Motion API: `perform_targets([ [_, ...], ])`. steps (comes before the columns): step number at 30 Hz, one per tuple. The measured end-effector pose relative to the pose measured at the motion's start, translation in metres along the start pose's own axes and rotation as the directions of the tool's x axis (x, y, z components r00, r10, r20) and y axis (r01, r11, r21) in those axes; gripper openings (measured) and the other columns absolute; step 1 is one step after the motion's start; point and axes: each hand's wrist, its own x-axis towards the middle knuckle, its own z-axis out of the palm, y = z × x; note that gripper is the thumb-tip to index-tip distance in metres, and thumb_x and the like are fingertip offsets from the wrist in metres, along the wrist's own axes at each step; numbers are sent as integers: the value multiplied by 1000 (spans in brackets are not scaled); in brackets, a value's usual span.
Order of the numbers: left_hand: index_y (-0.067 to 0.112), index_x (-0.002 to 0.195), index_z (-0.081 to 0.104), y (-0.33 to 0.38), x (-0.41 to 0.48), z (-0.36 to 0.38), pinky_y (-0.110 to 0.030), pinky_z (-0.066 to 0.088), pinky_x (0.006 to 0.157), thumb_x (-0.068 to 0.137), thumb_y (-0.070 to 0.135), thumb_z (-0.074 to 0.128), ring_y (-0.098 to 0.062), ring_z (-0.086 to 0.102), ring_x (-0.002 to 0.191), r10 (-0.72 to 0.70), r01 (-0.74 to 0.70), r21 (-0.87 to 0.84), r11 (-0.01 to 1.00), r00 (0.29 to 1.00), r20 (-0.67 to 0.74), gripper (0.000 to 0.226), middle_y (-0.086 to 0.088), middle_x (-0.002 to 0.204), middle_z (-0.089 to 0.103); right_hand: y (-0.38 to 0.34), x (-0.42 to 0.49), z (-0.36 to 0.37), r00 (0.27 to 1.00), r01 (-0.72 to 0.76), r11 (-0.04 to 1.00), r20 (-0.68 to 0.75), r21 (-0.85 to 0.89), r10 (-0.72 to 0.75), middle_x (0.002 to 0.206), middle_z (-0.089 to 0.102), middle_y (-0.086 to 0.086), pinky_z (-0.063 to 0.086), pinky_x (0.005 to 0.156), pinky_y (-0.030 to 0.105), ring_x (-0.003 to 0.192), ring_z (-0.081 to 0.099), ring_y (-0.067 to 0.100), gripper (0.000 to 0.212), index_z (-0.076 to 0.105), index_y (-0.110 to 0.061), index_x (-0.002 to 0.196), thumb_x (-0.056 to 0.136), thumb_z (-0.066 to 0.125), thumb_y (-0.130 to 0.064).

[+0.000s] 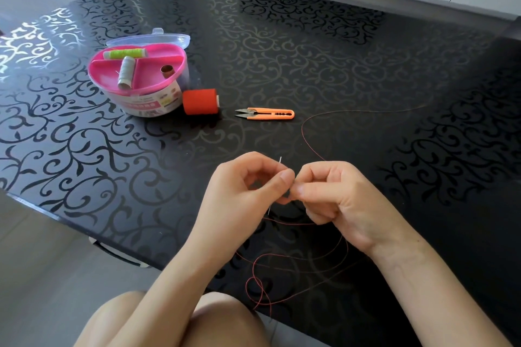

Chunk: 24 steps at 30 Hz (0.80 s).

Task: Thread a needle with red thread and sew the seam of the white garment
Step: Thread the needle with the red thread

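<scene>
Our hands meet over the table (310,51), working needle (280,160) and red thread (302,132).
Forearms angle inward. Our left hand (248,186), fingers curled, pinches the thin steel needle near upright. Our right hand (332,194) pinches the thread just beside it. Loose thread loops trail across the glossy black scroll-patterned top.

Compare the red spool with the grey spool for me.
The red spool is bright orange-red; the grey spool is pale grey. The red spool is thicker, the grey spool slimmer. The red spool lies on the table beside the sewing box; the grey spool lies in the box's pink tray. Both lie on their sides.
</scene>
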Motion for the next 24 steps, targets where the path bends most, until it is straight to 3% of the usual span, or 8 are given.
perform_targets([
  [1, 13, 78, 71, 0, 0, 0, -32, 54, 74, 86, 14, 68, -14, 69, 69, 8, -8, 7, 1000, 1000, -24, 8, 1, 70, 71, -1, 0, 0, 1000, 23, 999, -1, -34, -23, 51, 45, 4, 19, 45, 24, 45, 26, 10, 3, 68, -15, 68, 68, 68, -17],
  [4, 13, 78, 70, -1, 1, -1, -26, 52, 69, 84, 19, 68, -9, 66, 64, 25, -23, 18, 1000, 996, -81, 8, 5, 67, 67, 0, -1, -2, 997, 74, 984, -16, -163, -78, 61, 52, 2, 30, 45, 18, 51, 40, 9, 33, 67, -24, 97, 65, 75, -28],
  [6, 13, 79, 70, 0, 1, -1, -23, 51, 67, 84, 18, 68, -8, 66, 64, 34, -32, 21, 999, 995, -92, 8, 5, 68, 67, -1, -3, 0, 992, 116, 970, -32, -212, -126, 68, 57, 7, 34, 47, 12, 56, 46, 8, 36, 68, -27, 103, 68, 76, -29],
  [8, 12, 80, 71, -1, 1, -1, -23, 52, 67, 85, 17, 68, -9, 66, 66, 44, -42, 16, 999, 994, -102, 8, 3, 70, 68, -4, -5, 6, 983, 158, 960, -56, -232, -175, 71, 66, 9, 37, 48, 9, 57, 51, 3, 23, 72, -22, 97, 75, 77, -27],
  [10, 11, 81, 71, -1, 1, -1, -27, 54, 69, 86, 16, 68, -12, 67, 66, 46, -46, 7, 999, 993, -113, 8, 1, 71, 69, -4, -6, 10, 971, 175, 959, -121, -221, -205, 63, 68, -6, 39, 50, 7, 52, 56, -1, 7, 74, -16, 87, 82, 71, -20],
  [13, 10, 82, 71, -2, 1, -1, -33, 56, 73, 87, 16, 67, -14, 68, 65, 46, -46, 2, 999, 992, -120, 9, 0, 74, 71, -3, -6, 12, 950, 180, 957, -210, -227, -229, 50, 58, -15, 38, 49, 7, 47, 53, -2, 10, 73, -15, 76, 83, 68, -19],
  [17, 13, 82, 71, 0, 1, 0, -22, 53, 67, 86, 18, 67, -8, 67, 63, 39, -37, 24, 999, 992, -116, 8, 7, 71, 68, -3, -3, 16, 935, 188, 969, -274, -162, -227, 52, 60, -14, 39, 51, 7, 49, 54, -1, 12, 72, -13, 74, 84, 68, -13],
  [24, 13, 82, 72, 0, 0, 0, -26, 54, 72, 87, 19, 66, -8, 67, 64, -39, 33, -44, 998, 990, -138, 9, 7, 69, 69, -1, -3, 15, 928, 178, 980, -316, -87, -196, 50, 51, -10, 35, 48, 16, 48, 42, 4, 19, 70, -14, 66, 84, 68, -9],
])
